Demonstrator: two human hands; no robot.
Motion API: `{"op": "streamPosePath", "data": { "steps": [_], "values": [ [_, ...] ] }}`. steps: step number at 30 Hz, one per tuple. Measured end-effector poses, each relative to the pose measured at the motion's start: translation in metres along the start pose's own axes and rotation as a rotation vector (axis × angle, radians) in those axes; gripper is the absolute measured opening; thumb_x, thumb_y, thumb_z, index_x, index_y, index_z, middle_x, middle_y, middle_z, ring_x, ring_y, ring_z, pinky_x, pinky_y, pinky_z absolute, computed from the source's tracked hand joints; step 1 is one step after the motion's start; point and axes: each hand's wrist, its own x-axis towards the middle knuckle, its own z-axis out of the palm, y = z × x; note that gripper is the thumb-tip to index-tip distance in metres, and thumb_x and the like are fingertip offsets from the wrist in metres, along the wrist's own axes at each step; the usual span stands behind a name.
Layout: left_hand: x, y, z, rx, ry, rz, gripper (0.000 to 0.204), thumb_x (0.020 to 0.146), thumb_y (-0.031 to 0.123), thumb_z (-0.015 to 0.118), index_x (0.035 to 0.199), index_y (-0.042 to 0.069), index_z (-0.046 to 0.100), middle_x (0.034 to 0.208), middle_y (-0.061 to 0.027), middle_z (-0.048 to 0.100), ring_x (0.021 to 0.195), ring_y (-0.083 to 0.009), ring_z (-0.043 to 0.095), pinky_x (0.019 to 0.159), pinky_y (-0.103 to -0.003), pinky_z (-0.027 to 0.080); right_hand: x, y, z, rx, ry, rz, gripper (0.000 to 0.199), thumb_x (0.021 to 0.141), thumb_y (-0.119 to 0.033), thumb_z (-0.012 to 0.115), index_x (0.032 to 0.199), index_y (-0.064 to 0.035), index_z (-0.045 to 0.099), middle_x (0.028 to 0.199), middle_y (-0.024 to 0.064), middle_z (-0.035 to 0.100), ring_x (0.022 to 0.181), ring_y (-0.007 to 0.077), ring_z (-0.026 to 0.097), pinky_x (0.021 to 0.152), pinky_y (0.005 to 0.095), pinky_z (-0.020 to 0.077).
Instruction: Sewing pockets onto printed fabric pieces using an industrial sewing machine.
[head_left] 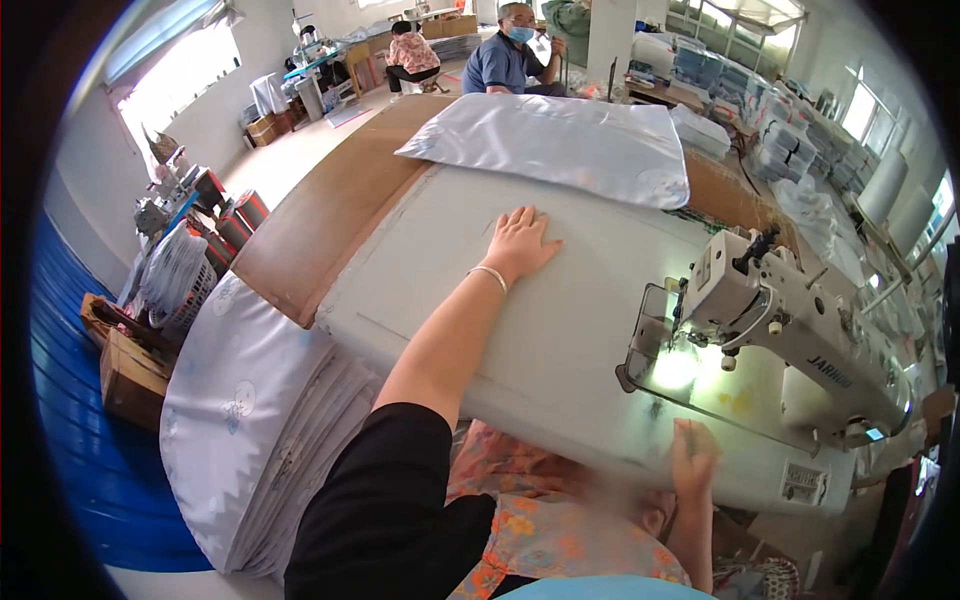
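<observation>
My left hand [522, 243] lies flat with fingers spread on the pale sewing table [430, 290], nothing under it that I can see. Beyond its fingertips, a shiny white fabric piece [560, 140] rests along the table's far side, apart from the hand. My right hand [695, 455] is at the table's front edge, its fingers curled together; whatever they may hold is hidden and slightly blurred. Above and right of that hand stands a white industrial sewing machine [770, 300], its lamp lighting the needle area.
A thick stack of white printed fabric pieces [250, 400] hangs at the table's left. Brown board [340, 220] extends the table on the far left. Two people sit in the background, one in a dark blue shirt [495, 65]. Bundled goods [785, 140] are piled at the far right.
</observation>
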Motion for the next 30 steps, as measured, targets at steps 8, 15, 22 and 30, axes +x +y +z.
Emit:
{"op": "streamPosePath", "data": {
  "steps": [8,15,22,30],
  "values": [
    [-0.051,0.018,-0.020,-0.002,-0.021,0.033,0.065,0.093,0.050,0.045,0.140,0.006,0.044,0.152,-0.0193,0.030,0.143,-0.0320,0.023,0.117,-0.047,0.015,-0.006,0.007,0.002,0.025,-0.033,0.149,0.010,0.090,-0.008,0.060,0.090,-0.0002,0.066,0.073,0.0078,0.063,0.066,0.0155,0.059,0.067,0.0291,0.0476],
    [-0.200,0.051,-0.039,-0.115,0.009,0.359,0.057,0.089,0.041,0.054,0.134,0.006,0.049,0.143,-0.0199,0.041,0.137,-0.0338,0.033,0.113,-0.049,0.021,-0.013,0.037,0.011,0.086,0.000,0.116,0.015,0.095,-0.010,0.057,0.100,0.0006,0.067,0.085,0.0053,0.066,0.072,0.0117,0.057,0.066,0.0264,0.0474],
    [-0.360,-0.055,-0.050,0.027,0.468,0.021,0.023,0.071,0.006,0.064,0.094,0.001,0.065,0.106,-0.0179,0.064,0.102,-0.0332,0.060,0.092,-0.043,0.046,-0.012,0.041,0.009,0.061,-0.090,0.121,0.021,0.097,-0.012,0.055,0.109,-0.0002,0.067,0.087,0.0005,0.063,0.072,0.0081,0.050,0.069,0.0222,0.0435],
    [-0.426,-0.258,-0.069,0.481,0.115,-0.621,0.031,0.086,0.032,0.060,0.103,0.006,0.063,0.117,-0.0160,0.062,0.109,-0.0350,0.059,0.092,-0.043,0.047,-0.011,0.039,0.011,-0.023,-0.034,0.138,0.022,0.097,-0.015,0.056,0.110,-0.0020,0.068,0.078,-0.0008,0.056,0.070,0.0074,0.048,0.067,0.0212,0.0412]
  ]
}}
